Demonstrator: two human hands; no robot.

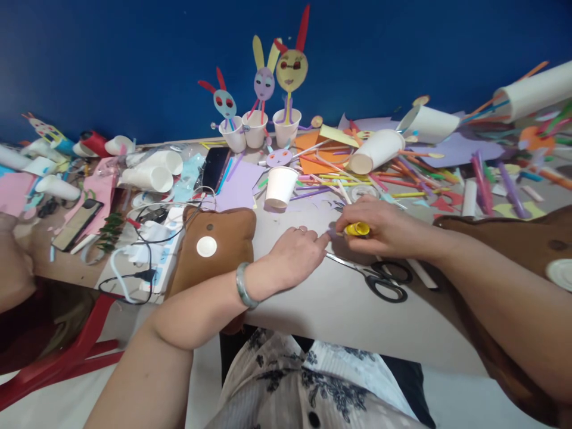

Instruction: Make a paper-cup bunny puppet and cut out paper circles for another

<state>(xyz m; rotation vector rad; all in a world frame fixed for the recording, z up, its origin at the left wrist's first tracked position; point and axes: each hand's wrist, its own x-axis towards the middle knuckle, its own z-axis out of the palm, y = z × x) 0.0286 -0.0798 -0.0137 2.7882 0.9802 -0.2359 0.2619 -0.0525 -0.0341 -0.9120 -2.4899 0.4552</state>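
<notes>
My right hand (373, 223) is closed round a short yellow glue stick (357, 229), its round end turned toward me. My left hand (300, 253), with a jade-coloured bangle above the wrist, rests low on the table. Its fingers are bent and their tips press by a small scrap of purple paper (333, 231), partly hidden between the hands. Black-handled scissors (388, 280) lie just below the right hand, blades pointing toward the left fingertips. Behind my hands a white paper cup (281, 186) stands upside down with a purple rabbit face (279, 157) behind it.
Three paper cups with rabbit-eared stick figures (264, 83) stand by the blue wall. Coloured sticks, paper and tipped cups (378, 152) crowd the back right. On the left are a brown cushion-like bear shape (223, 238), a power strip (167, 256) with cables, and another person's arm (15, 262).
</notes>
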